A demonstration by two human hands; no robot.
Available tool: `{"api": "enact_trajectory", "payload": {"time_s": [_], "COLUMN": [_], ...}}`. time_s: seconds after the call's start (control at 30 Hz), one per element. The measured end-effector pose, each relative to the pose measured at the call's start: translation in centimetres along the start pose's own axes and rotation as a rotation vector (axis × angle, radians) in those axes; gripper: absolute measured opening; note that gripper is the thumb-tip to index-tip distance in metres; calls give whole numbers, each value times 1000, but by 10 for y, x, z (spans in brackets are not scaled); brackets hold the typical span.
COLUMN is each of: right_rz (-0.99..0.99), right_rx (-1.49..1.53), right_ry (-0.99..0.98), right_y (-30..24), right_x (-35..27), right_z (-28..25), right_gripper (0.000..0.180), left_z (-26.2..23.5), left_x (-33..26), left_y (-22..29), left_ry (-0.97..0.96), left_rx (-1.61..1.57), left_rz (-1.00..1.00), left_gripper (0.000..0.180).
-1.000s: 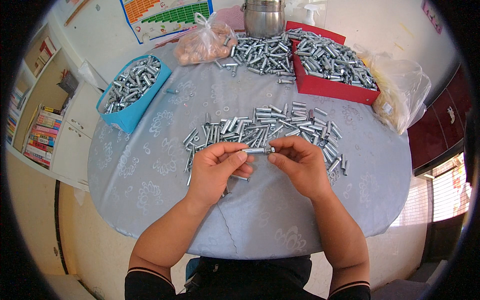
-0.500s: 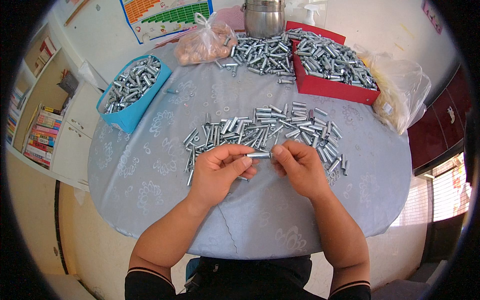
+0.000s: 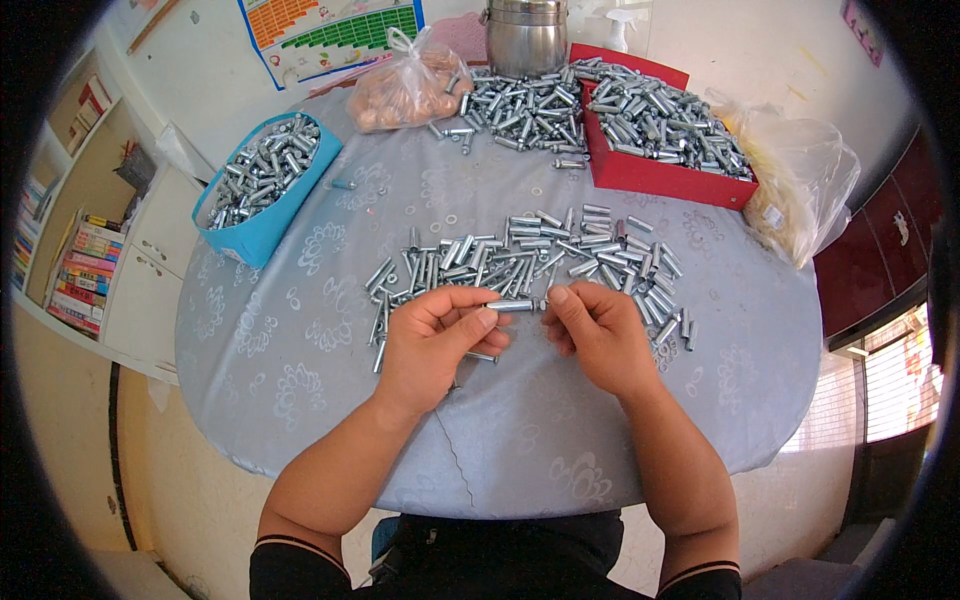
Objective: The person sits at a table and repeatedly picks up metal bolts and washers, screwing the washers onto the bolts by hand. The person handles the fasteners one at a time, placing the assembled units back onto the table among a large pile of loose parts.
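A: What's different from a second ago?
B: The right hand has curled in: thumb and forefinger, parted around the bolt's end then, now sit close together beside it.
A: And the sleeved bolt?
B: Crosswise above the bench, on the near side of the loose bolts, pinched by the left hand.
A: Does the right one grip it?
B: Can't tell; its fingers hide any contact. The work seems centred on that end.

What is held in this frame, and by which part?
A silvery metal cylinder: the left hand pinches its left end between thumb and forefinger; the right hand is at its right end, exact grip unclear.
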State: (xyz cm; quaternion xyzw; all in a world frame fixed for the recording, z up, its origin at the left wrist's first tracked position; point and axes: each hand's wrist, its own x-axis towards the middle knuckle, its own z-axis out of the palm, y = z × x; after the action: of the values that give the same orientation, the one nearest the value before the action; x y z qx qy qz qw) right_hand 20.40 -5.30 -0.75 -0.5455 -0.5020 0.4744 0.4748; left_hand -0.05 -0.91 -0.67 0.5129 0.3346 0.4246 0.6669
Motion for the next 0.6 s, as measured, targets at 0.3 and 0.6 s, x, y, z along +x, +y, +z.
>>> {"api": "enact_trajectory", "payload": {"time_s": [0.3,0.6], "right_rz": [-44,-23], "right_rx": [26,3], "right_ry": [-21,-17], "right_y": [2,-1], "right_x": [0,-1], "right_z": [-1,2], "right_gripper": [18,19], "left_z": [-1,-3], "left_x": [1,1], "left_y": [-2,-3], "left_ry": [-5,-42], "left_rx": [-25,-35], "left_rz": [10,-9], "left_gripper": [19,20]}}
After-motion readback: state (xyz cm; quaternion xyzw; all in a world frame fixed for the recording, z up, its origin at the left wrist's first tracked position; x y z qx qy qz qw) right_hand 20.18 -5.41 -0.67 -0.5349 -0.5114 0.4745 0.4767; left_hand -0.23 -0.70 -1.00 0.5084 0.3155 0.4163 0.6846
